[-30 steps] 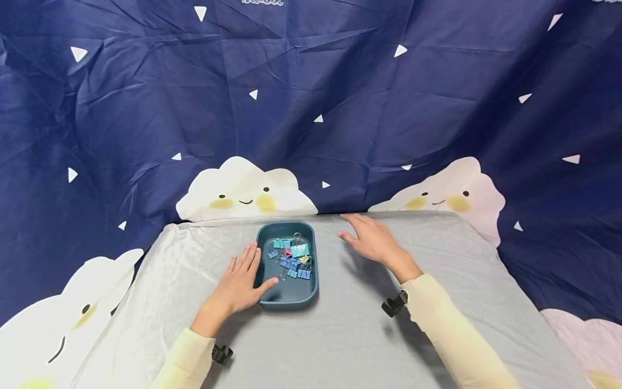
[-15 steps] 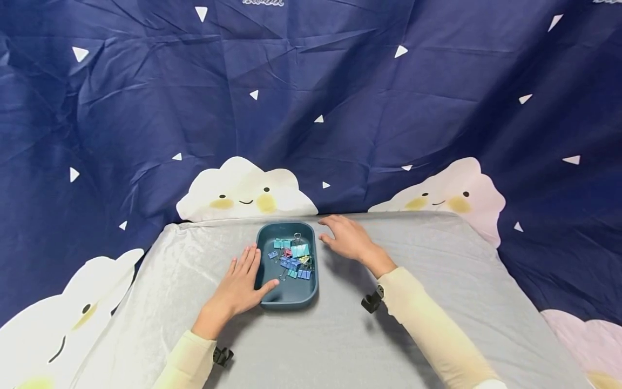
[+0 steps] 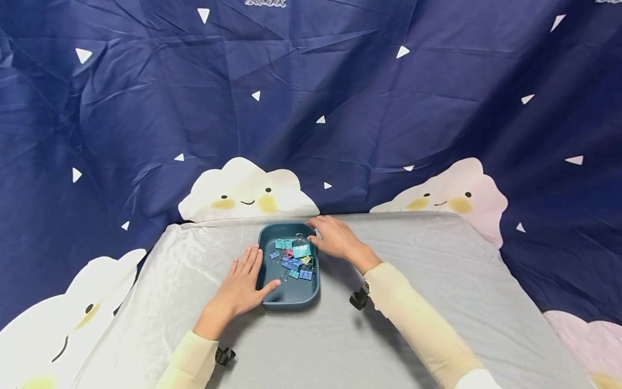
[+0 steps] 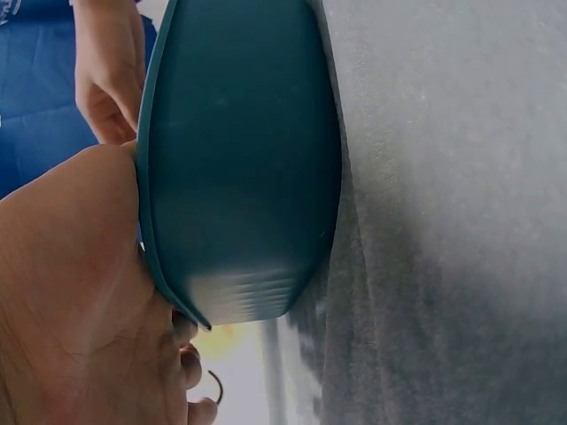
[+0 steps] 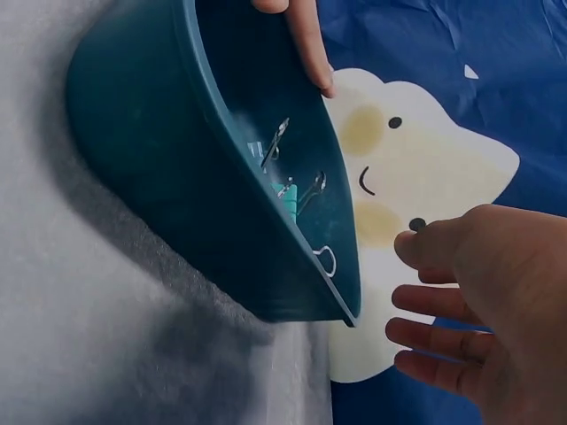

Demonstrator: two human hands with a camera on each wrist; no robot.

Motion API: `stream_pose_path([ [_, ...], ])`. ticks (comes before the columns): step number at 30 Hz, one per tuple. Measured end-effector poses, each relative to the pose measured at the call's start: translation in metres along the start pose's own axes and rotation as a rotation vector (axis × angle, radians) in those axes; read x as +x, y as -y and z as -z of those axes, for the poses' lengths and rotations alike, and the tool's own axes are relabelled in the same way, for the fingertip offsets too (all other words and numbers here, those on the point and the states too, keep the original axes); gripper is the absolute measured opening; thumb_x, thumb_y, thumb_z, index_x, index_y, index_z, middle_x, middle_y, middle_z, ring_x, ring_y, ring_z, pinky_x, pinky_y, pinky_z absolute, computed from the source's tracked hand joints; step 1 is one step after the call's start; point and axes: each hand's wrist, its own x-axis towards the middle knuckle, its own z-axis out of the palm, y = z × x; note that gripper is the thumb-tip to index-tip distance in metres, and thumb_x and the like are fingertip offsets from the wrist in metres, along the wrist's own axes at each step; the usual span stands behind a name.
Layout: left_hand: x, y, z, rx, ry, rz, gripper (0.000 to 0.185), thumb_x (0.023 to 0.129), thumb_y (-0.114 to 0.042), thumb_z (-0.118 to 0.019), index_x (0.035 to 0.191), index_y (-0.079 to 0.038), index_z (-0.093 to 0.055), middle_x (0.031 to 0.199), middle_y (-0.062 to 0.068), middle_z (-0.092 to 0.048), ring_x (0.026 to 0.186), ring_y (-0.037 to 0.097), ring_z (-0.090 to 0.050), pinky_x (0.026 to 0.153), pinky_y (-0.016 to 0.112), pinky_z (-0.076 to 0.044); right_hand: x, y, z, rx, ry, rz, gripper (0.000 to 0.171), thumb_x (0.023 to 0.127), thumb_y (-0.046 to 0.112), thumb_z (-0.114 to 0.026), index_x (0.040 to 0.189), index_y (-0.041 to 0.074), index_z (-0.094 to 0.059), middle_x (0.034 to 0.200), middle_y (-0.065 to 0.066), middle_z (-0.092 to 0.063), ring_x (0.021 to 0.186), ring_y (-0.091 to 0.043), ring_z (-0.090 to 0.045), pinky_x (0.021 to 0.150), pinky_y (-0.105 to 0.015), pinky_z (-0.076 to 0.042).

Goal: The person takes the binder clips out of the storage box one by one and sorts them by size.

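A dark teal tray [image 3: 291, 302] sits on the grey cloth and holds several small coloured binder clips [image 3: 294, 260]. My left hand [image 3: 241, 283] lies flat against the tray's left side, fingers straight, thumb over the near rim. My right hand [image 3: 331, 237] hovers at the tray's far right corner with relaxed, spread fingers and holds nothing. The left wrist view shows the tray's outer wall [image 4: 248, 177] against my palm [image 4: 71, 292]. In the right wrist view the tray [image 5: 168, 168] and clips [image 5: 292, 190] lie just ahead of my right hand's fingers [image 5: 434, 305].
The grey-covered table [image 3: 427, 265] stretches to the right and toward me. A navy cloth backdrop [image 3: 340, 97] with white cloud faces hangs right behind the table's far edge. Small black wrist cameras [image 3: 358, 298] are strapped on both sleeves.
My right hand has moved left across the table, from well right of the tray to its far right corner. The left hand and the tray have stayed put.
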Motion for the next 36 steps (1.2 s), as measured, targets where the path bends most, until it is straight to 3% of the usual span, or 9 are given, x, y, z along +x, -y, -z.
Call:
stream_pose_path([
  [13,0.000,0.000,-0.004,-0.025,0.010,0.002,0.106,0.102,-0.073,-0.050,0.170,0.001,-0.016,0.180,0.018,-0.010,0.167,0.038,-0.008,0.133,0.063,-0.015,0.017,0.013,-0.010,-0.013,0.088,-0.001,0.042,0.104,0.027,-0.070,0.143,0.010,-0.066,0.142,-0.007,-0.069,0.134,-0.029,-0.063,0.114,-0.047,-0.051],
  [21,-0.001,0.001,-0.001,-0.023,0.012,0.012,0.104,0.103,-0.071,-0.050,0.170,0.001,-0.015,0.180,0.018,-0.009,0.167,0.038,-0.007,0.134,0.062,-0.013,0.030,0.020,-0.013,-0.016,0.126,0.019,0.040,0.103,0.023,-0.072,0.140,0.006,-0.067,0.139,-0.010,-0.070,0.130,-0.030,-0.066,0.112,-0.047,-0.053],
  [36,0.000,0.001,-0.002,-0.028,0.008,0.007,0.104,0.102,-0.072,-0.050,0.169,0.001,-0.016,0.180,0.018,-0.009,0.168,0.037,-0.006,0.134,0.062,-0.014,0.033,0.019,-0.030,-0.166,0.210,-0.021,0.044,0.102,0.023,-0.073,0.142,0.007,-0.065,0.137,-0.012,-0.072,0.126,-0.033,-0.063,0.108,-0.047,-0.053],
])
